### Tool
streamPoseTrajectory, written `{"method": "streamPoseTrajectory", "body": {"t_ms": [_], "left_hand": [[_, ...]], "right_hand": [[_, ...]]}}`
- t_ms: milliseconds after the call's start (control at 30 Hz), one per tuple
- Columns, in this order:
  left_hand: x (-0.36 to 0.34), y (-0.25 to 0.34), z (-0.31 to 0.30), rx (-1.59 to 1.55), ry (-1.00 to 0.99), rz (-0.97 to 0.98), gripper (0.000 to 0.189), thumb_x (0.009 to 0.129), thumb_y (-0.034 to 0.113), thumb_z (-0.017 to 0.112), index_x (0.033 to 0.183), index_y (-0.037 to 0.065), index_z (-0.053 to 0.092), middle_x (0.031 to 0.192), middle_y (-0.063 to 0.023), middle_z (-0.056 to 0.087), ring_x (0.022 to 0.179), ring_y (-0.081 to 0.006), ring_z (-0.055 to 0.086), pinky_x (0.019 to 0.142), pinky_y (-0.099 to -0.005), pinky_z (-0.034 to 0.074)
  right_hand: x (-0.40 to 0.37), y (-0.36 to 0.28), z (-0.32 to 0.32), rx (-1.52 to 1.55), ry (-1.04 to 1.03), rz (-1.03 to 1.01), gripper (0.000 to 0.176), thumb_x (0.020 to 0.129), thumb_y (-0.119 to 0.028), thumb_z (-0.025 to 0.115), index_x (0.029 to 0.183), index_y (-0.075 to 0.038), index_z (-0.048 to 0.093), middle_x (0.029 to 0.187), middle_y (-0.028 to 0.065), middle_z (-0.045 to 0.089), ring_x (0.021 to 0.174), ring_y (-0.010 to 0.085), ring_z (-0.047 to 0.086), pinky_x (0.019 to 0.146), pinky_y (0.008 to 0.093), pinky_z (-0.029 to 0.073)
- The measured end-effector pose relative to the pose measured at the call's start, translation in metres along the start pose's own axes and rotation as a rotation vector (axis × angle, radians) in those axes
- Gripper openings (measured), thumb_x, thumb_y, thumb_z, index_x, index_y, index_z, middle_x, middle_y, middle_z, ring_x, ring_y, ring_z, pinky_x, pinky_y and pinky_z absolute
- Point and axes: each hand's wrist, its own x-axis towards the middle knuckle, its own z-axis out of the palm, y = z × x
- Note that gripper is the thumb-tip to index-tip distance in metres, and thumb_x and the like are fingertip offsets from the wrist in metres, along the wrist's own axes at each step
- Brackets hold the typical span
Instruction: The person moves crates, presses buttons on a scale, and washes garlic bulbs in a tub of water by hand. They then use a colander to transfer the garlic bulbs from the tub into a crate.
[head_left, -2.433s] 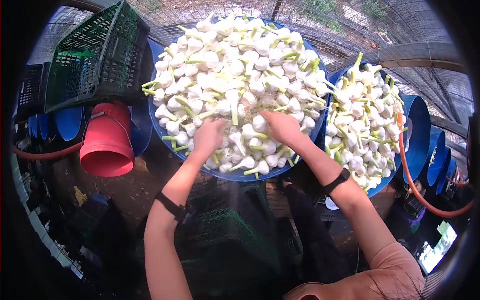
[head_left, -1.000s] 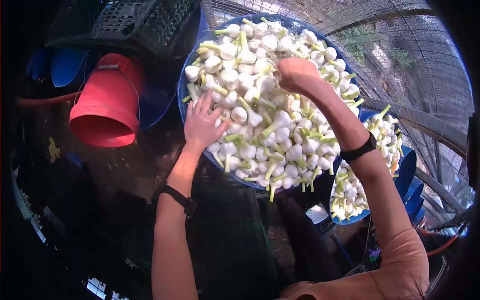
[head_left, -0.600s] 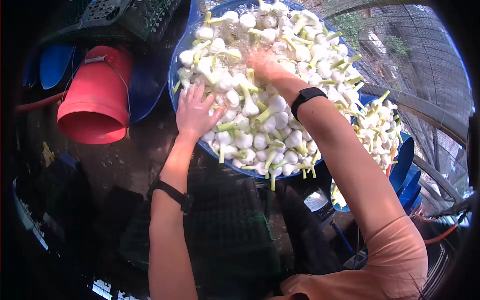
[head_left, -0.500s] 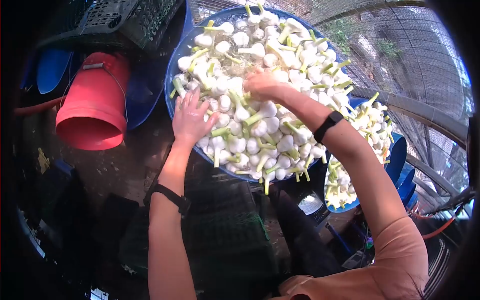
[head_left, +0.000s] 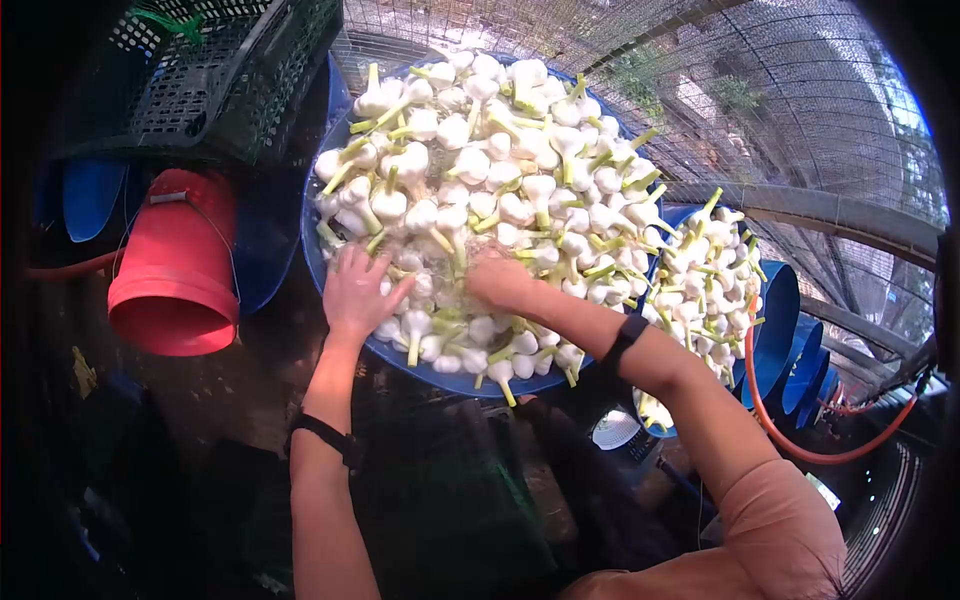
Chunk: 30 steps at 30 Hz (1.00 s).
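A large round blue tub [head_left: 440, 380] is heaped with white garlic bulbs [head_left: 540, 190] on short green stems, with cloudy water showing between them. My left hand [head_left: 358, 292] is open at the tub's left side, fingers spread over the bulbs by the rim. Near the tub's middle, my right hand [head_left: 500, 280] dips among wet bulbs. Its fingers are hidden by water and garlic, so whether it grips a bulb does not show. A dark band circles each forearm.
More garlic [head_left: 695, 280] fills a second blue container at the right. Behind it are several blue tubs [head_left: 775, 310] and an orange hose [head_left: 760, 400]. A red bucket [head_left: 175, 270] lies tipped at left, below a dark plastic crate [head_left: 200, 100]. Mesh netting [head_left: 800, 80] stands beyond.
My right hand has moved from the tub's middle toward its near side. More bulbs now cover the far part, and water shows around the hand. The view has shifted slightly.
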Motion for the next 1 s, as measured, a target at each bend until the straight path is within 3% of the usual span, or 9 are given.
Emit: {"method": "streamPoseTrajectory", "body": {"t_ms": [100,167,367,533,600,667,767,867,1000], "left_hand": [[0.000,0.000,0.000,-0.081,0.120,0.015,0.045,0.074,0.048,0.068,0.104,0.014,0.069,0.117,-0.0120,0.057,0.113,-0.0306,0.051,0.087,-0.0405,0.048],[0.000,0.003,-0.002,-0.105,0.124,-0.013,0.044,0.072,0.045,0.071,0.102,0.013,0.066,0.118,-0.0141,0.054,0.111,-0.0316,0.052,0.085,-0.0404,0.049],[0.000,0.001,0.003,-0.070,0.133,-0.021,0.046,0.070,0.046,0.073,0.102,0.013,0.065,0.119,-0.0148,0.053,0.111,-0.0323,0.052,0.084,-0.0412,0.049],[0.001,0.006,-0.002,0.016,0.089,-0.048,0.048,0.071,0.046,0.072,0.105,0.013,0.065,0.119,-0.0149,0.054,0.111,-0.0322,0.052,0.083,-0.0410,0.050],[0.002,0.005,-0.003,-0.047,0.070,-0.052,0.048,0.073,0.045,0.071,0.108,0.013,0.064,0.121,-0.0155,0.053,0.113,-0.0331,0.050,0.086,-0.0415,0.049],[-0.001,0.003,0.002,-0.068,0.084,-0.041,0.050,0.075,0.045,0.069,0.112,0.012,0.063,0.120,-0.0156,0.054,0.116,-0.0333,0.049,0.088,-0.0419,0.047],[0.000,0.003,0.002,-0.067,0.067,-0.030,0.052,0.075,0.045,0.070,0.112,0.010,0.063,0.119,-0.0152,0.054,0.116,-0.0324,0.049,0.088,-0.0410,0.048],[0.003,0.001,0.003,-0.061,0.090,-0.003,0.052,0.075,0.044,0.070,0.113,0.009,0.062,0.115,-0.0125,0.057,0.114,-0.0312,0.051,0.086,-0.0396,0.048],[-0.002,0.007,0.002,-0.045,0.106,-0.014,0.051,0.075,0.044,0.070,0.111,0.010,0.062,0.111,-0.0099,0.059,0.113,-0.0304,0.052,0.085,-0.0390,0.049]], "right_hand": [[-0.092,0.041,-0.045,0.354,0.371,0.050,0.044,0.081,-0.043,0.064,0.118,-0.020,0.062,0.122,0.0186,0.056,0.117,0.0368,0.052,0.087,0.0467,0.047],[-0.091,0.093,-0.045,-0.059,0.879,0.109,0.065,0.076,-0.048,0.069,0.132,-0.020,0.051,0.136,0.0223,0.044,0.125,0.0436,0.041,0.094,0.0519,0.041],[0.005,0.102,-0.008,-0.148,0.748,0.311,0.064,0.077,-0.050,0.066,0.128,-0.013,0.053,0.145,0.0257,0.029,0.132,0.0411,0.031,0.095,0.0592,0.039],[0.070,0.130,-0.001,0.155,-0.060,0.175,0.028,0.083,-0.028,0.057,0.100,-0.010,0.069,0.138,0.0174,0.044,0.123,0.0406,0.045,0.089,0.0546,0.045],[0.016,0.126,-0.024,0.376,0.062,0.081,0.037,0.085,-0.032,0.057,0.115,-0.012,0.063,0.138,0.0153,0.044,0.126,0.0410,0.041,0.091,0.0556,0.042],[-0.075,0.095,0.008,0.108,0.732,0.086,0.058,0.084,-0.043,0.060,0.134,-0.018,0.046,0.141,0.0181,0.038,0.130,0.0431,0.035,0.095,0.0581,0.038],[-0.118,0.051,0.057,0.206,0.397,0.249,0.110,0.059,-0.066,0.073,0.147,-0.021,0.024,0.149,0.0247,0.020,0.135,0.0496,0.020,0.103,0.0652,0.022],[-0.079,0.041,0.082,0.025,0.473,0.261,0.111,0.058,-0.066,0.072,0.147,-0.019,0.024,0.145,0.0263,0.027,0.133,0.0492,0.025,0.100,0.0683,0.024],[-0.008,0.079,0.094,0.034,0.192,0.215,0.060,0.075,-0.043,0.066,0.124,-0.012,0.052,0.124,0.0188,0.053,0.122,0.0387,0.044,0.089,0.0565,0.043]]}}
